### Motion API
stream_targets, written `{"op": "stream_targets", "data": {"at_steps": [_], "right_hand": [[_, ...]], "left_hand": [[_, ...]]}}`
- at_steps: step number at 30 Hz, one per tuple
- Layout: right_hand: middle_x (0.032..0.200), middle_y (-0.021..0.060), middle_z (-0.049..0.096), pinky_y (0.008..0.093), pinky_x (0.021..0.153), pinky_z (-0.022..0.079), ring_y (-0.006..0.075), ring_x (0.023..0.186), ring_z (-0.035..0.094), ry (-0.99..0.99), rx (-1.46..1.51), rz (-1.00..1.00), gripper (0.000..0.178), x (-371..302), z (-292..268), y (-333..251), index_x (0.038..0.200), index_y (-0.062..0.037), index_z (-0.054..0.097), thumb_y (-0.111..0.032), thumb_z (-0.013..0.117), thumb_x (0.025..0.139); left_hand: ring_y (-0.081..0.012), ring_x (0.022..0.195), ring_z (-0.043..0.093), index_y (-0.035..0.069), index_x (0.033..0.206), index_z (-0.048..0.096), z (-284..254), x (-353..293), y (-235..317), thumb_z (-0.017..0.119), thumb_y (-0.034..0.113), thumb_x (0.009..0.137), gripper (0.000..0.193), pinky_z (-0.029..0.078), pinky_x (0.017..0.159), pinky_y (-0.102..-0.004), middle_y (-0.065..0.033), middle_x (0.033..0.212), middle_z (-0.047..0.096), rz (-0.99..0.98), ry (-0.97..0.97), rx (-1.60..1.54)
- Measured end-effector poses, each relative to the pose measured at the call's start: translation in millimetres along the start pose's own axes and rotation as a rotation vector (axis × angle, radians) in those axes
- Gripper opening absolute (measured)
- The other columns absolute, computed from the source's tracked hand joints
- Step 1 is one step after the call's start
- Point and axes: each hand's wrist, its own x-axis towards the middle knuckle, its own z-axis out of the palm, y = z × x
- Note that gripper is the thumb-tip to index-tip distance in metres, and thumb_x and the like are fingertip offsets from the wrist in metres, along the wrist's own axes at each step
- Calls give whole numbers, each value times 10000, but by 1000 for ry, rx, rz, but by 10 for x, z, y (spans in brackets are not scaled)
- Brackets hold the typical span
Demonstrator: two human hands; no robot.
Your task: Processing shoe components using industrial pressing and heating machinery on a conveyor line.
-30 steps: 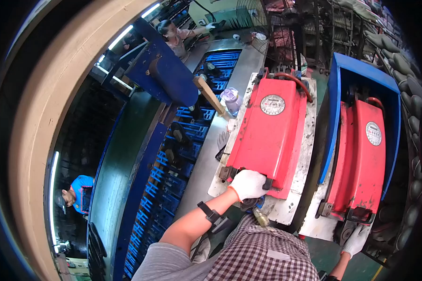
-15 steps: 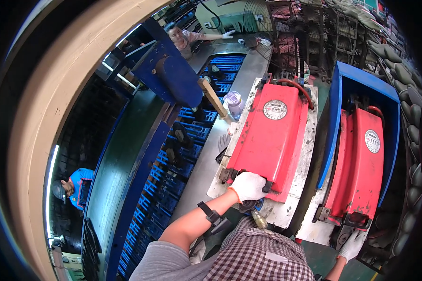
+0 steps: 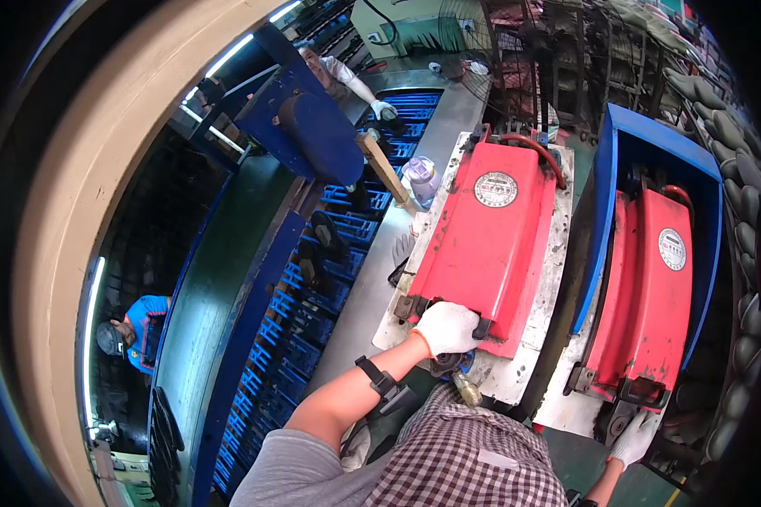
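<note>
My left hand (image 3: 448,328), in a white glove, is closed on the black handle (image 3: 483,328) at the near edge of a red machine cover (image 3: 480,245). That cover lies lowered over a worn white base plate (image 3: 524,331). At the lower right my gloved right hand (image 3: 632,439) is beside a round dark fitting (image 3: 619,422), just below the black handle (image 3: 644,394) of a second red cover (image 3: 655,313). How its fingers are bent is too small to tell. Below my left hand is a brass-coloured fitting (image 3: 467,389).
A blue hood (image 3: 664,135) surrounds the second cover. Left of me runs a metal bench (image 3: 359,325) beside a blue slatted conveyor (image 3: 287,338) carrying dark shoes. A pale purple bottle (image 3: 420,179) and a grey glove (image 3: 402,248) lie nearby. Two co-workers are across the line.
Both my hands stay in about the same places, and both covers remain lowered. The far co-worker's gloved hand has moved from the bench's far end to a dark item on the conveyor.
</note>
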Motion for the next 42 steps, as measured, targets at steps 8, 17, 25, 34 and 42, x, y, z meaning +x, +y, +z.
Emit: {"op": "stream_targets", "data": {"at_steps": [8, 17, 25, 34, 42], "right_hand": [[1513, 245, 568, 436, 1128, 422, 400, 1398, 533, -162, -81, 74, 548, 68, -6, 90, 1469, 5, 570, -394, 485, 1104], [1390, 232, 657, 453, 1055, 470, 413, 1278, 616, -92, 15, 55, 505, 62, 60, 197, 1432, -42, 615, -395, 501, 1091], [1196, 251, 718, 469, 949, 511, 417, 1095, 677, 64, 6, -12, 398, -60, -100, -187, 1248, 6, 704, -316, 552, 1069], [1250, 289, 687, 513, 971, 486, 458, 1153, 647, 6, -28, -15, 437, 59, 43, 97, 1284, 15, 684, -341, 542, 1074], [1435, 222, 637, 451, 1098, 451, 397, 1338, 585, -43, -93, 32, 519, 96, 115, 278, 1456, -40, 602, -396, 468, 1103]], "left_hand": [[-403, 712, 723, 40, 836, 777, -1, 13, 5, 748, 451, 833, 412, 585, 693, -499, -213, 743, 709, 4, 20, -28], [-404, 727, 724, 52, 840, 782, -55, 10, 40, 729, 431, 845, 383, 581, 692, -500, -216, 745, 710, -2, 21, -40], [-392, 743, 730, 91, 863, 792, -34, -3, 6, 714, 447, 850, 364, 585, 693, -492, -193, 770, 726, 14, 19, -33], [-393, 744, 729, 41, 844, 777, -40, 35, 20, 730, 446, 846, 408, 583, 715, -499, -209, 764, 717, 21, -17, -7], [-381, 770, 734, 101, 865, 789, -33, 43, 46, 729, 436, 849, 340, 589, 713, -486, -184, 785, 732, -8, -17, -22]]}}
